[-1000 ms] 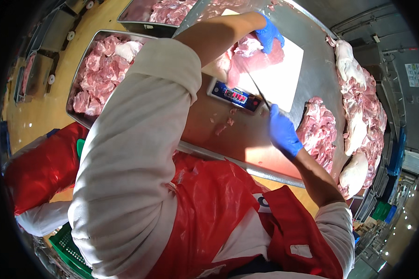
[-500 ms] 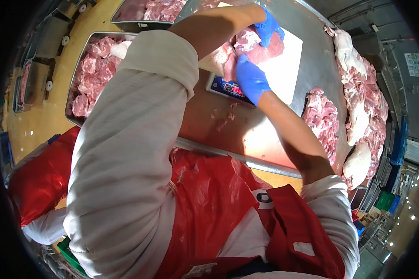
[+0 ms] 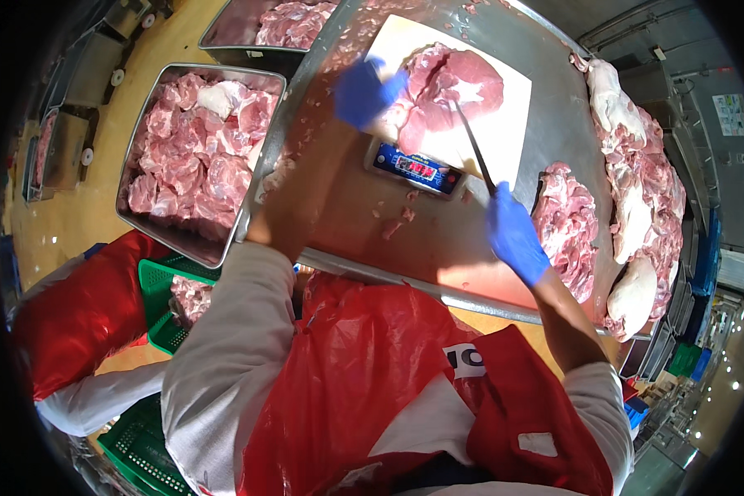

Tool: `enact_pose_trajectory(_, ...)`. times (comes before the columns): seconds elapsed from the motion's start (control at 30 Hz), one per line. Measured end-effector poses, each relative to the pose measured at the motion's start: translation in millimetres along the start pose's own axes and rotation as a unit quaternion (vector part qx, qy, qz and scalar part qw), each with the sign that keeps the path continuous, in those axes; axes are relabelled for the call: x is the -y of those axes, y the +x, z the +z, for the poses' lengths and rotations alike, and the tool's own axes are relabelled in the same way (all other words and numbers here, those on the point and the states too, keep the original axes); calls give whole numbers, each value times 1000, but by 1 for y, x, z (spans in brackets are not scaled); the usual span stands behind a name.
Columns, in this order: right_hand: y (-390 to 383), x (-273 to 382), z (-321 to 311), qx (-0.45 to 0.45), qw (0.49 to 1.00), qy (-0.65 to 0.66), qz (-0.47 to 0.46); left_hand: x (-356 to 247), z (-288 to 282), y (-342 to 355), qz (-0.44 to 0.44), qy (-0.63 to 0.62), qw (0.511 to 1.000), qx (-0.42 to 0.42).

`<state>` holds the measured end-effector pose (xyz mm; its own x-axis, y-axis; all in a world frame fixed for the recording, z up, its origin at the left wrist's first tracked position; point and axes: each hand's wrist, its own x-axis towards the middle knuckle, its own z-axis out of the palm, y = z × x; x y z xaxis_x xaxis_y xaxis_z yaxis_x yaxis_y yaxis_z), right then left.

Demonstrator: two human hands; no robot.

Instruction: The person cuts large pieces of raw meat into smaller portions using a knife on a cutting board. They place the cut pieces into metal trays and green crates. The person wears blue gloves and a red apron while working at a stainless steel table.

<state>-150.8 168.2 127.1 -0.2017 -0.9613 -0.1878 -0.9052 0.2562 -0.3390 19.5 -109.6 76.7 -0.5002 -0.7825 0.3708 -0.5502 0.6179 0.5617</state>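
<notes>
A large piece of raw pink meat [image 3: 471,78] lies spread on the white cutting board [image 3: 517,99]. My right hand [image 3: 517,236], in a blue glove, is closed round the handle of a knife [image 3: 474,143]. The dark, narrow blade points away from me, its tip at the meat's middle. My left hand [image 3: 365,93], also blue-gloved, is at the left edge of the board beside the meat. Motion smears its fingers, so their shape does not show. A blue digital scale [image 3: 415,169] with a red lit display sits at the board's near edge.
Left of the steel table [image 3: 347,219] stands a metal tub [image 3: 132,157] of meat chunks, with another tub [image 3: 223,41] behind it. A meat pile [image 3: 566,223] and larger cuts [image 3: 636,198] line the right side. Green crates [image 3: 161,289] and a co-worker's red sleeve [image 3: 83,314] are at lower left.
My left hand has let go of the meat's far side and swung left. My right hand has drawn back to the right, away from the meat, and the knife now shows.
</notes>
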Motion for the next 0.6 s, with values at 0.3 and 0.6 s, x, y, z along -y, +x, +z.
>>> enact_pose_trajectory(0.3,179,85,32,-67,997,5,-34,32,55,-26,-57,-1,998,-16)
enact_pose_trajectory(0.6,81,12,30,75,995,-57,-14,9,27,-33,-78,66,995,20)
